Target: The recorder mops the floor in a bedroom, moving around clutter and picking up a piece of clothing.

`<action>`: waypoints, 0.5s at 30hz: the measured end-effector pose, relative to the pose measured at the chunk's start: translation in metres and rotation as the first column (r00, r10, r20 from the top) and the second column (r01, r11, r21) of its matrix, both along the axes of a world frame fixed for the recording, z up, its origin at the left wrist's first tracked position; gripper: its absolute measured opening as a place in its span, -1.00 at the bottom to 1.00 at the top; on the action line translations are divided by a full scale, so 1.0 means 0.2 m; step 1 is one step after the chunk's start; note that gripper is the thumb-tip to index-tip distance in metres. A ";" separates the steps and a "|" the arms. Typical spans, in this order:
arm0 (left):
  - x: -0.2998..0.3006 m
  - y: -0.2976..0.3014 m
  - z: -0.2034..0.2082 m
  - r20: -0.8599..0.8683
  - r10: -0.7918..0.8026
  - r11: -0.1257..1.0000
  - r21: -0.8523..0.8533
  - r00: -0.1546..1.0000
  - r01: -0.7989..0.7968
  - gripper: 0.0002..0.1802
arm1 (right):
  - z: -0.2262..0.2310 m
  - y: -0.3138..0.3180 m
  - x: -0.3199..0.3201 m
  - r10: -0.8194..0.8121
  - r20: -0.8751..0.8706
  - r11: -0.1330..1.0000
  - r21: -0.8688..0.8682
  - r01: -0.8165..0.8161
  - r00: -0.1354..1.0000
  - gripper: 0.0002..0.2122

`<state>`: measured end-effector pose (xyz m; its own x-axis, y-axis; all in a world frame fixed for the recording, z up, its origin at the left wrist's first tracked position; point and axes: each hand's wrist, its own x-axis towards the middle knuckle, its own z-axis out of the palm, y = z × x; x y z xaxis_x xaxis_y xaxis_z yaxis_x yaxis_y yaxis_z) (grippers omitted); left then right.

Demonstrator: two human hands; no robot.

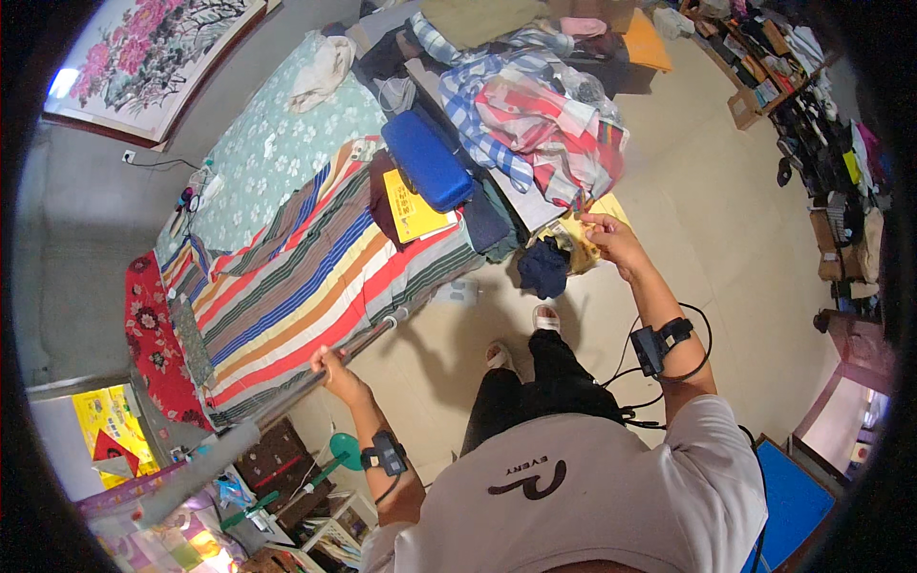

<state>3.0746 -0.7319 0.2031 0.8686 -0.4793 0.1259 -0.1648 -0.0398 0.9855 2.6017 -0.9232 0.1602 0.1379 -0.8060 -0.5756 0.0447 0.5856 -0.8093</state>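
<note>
My left hand (340, 375) is at a grey metal pole (368, 336), its fingers curled around it beside the striped bed. My right hand (616, 244) reaches forward, thumb and fingers drawn together in a pinch; whatever is between them is too small to make out. Just beyond its fingertips lies a red, white and grey checked cloth (535, 129), heaped on the bed's corner. Next to that hand are a yellow bag (573, 239) and a bunched dark navy cloth (543, 267). Black bands with devices and cables are strapped on both forearms.
A striped sheet (315, 277) covers the bed, with a blue zip case (425, 160) and yellow book (411, 205) on it. Shelves (774, 86) with shoes stand at the right. A green fan-like object (346, 451) and clutter are at lower left. A blue board (788, 506) is behind me.
</note>
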 end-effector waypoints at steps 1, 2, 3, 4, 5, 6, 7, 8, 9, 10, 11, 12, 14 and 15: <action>0.00 -0.02 0.00 -0.007 -0.011 1.000 -0.004 1.000 0.011 -0.82 | 0.03 0.04 -0.01 0.001 0.006 1.000 -0.025 -0.001 1.000 -0.69; 0.00 -0.05 0.02 -0.015 -0.057 0.998 0.007 0.998 0.057 -0.82 | 0.12 0.07 -0.01 -0.009 0.042 1.000 -0.024 0.010 0.999 -0.68; -0.01 -0.08 0.03 -0.023 -0.105 0.994 0.015 0.994 0.105 -0.82 | 0.19 0.11 -0.01 -0.024 0.035 0.999 -0.033 0.025 0.999 -0.68; -0.03 -0.11 0.06 -0.081 -0.163 0.987 -0.009 0.983 0.163 -0.82 | 0.26 0.16 -0.01 -0.041 0.036 0.995 -0.094 0.044 0.998 -0.67; -0.03 -0.13 0.05 -0.087 -0.183 0.983 -0.023 0.979 0.182 -0.82 | 0.33 0.22 -0.01 -0.060 0.037 0.986 -0.155 0.065 0.998 -0.66; -0.02 -0.15 0.04 -0.069 -0.222 0.974 0.018 0.973 0.224 -0.82 | 0.39 0.28 -0.02 -0.097 0.002 0.981 -0.171 0.096 0.995 -0.62; -0.01 -0.16 0.02 -0.050 -0.260 0.963 0.056 0.964 0.263 -0.82 | 0.43 0.36 -0.02 -0.117 -0.004 0.976 -0.188 0.114 0.993 -0.62; 0.00 -0.18 0.00 -0.003 -0.310 0.948 0.072 0.951 0.310 -0.81 | 0.46 0.43 -0.04 -0.149 -0.020 0.962 -0.233 0.140 0.989 -0.62; 0.00 -0.19 -0.02 -0.019 -0.379 0.924 0.044 0.925 0.379 -0.79 | 0.49 0.51 -0.06 -0.181 -0.036 0.947 -0.277 0.164 0.983 -0.62; -0.03 -0.20 0.00 -0.041 -0.412 0.906 0.086 0.910 0.414 -0.77 | 0.51 0.59 -0.08 -0.205 -0.044 0.938 -0.295 0.183 0.978 -0.62; -0.07 -0.19 0.03 -0.063 -0.444 0.884 0.131 0.894 0.448 -0.76 | 0.53 0.69 -0.09 -0.249 -0.003 0.929 -0.282 0.239 0.968 -0.66; -0.08 -0.18 0.02 -0.067 -0.466 0.875 0.116 0.882 0.470 -0.76 | 0.56 0.79 -0.08 -0.293 0.038 0.918 -0.267 0.292 0.955 -0.69; -0.12 -0.16 -0.03 0.014 -0.590 0.799 0.153 0.807 0.581 -0.85 | 0.63 0.99 -0.01 -0.361 0.079 0.888 -0.276 0.368 0.929 -0.69; -0.15 -0.14 -0.05 0.012 -0.599 0.794 0.134 0.801 0.592 -0.85 | 0.67 1.08 0.02 -0.408 0.127 0.864 -0.266 0.428 0.904 -0.68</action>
<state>3.0450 -0.7608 0.1927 0.4002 -0.9137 0.0706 -0.2436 -0.0318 0.9694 2.6056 -0.7073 0.2948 -0.2195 -0.9222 -0.3182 0.2917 0.2492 -0.9235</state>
